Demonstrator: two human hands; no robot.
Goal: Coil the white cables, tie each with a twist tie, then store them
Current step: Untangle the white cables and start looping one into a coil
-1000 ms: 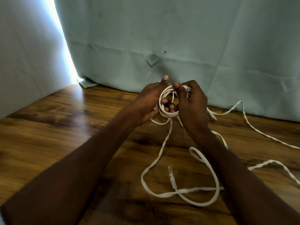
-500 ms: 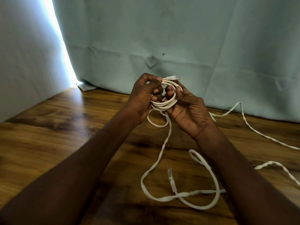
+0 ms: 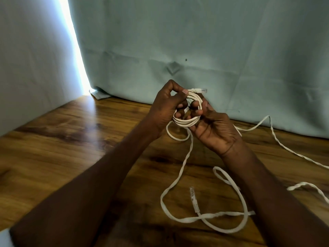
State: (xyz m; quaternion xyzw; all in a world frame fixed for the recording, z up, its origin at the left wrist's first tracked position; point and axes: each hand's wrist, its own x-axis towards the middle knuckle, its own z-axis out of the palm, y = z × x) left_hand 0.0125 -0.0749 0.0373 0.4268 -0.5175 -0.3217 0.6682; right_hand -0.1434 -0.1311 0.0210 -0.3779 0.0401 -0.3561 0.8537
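A small coil of white cable (image 3: 186,122) is held up above the wooden table (image 3: 71,148), against the blue-green backdrop. My left hand (image 3: 167,106) grips the coil's left side, thumb on top. My right hand (image 3: 213,129) holds the coil's right side, palm up, with fingers through the loop. A connector plug (image 3: 199,90) sticks out to the right at the coil's top. The loose rest of the flat cable (image 3: 179,179) hangs down to the table and loops there, ending in a second plug (image 3: 194,200).
More white cable (image 3: 292,152) trails across the table to the right edge, with a twisted stretch (image 3: 306,187) at lower right. A cloth backdrop (image 3: 195,41) closes off the far side of the table; a bright gap (image 3: 76,50) shows at its left.
Both hands lifted the coil a little and turned it. My right hand rolled from back-up to palm-up, and the plug now pokes out at the coil's top.
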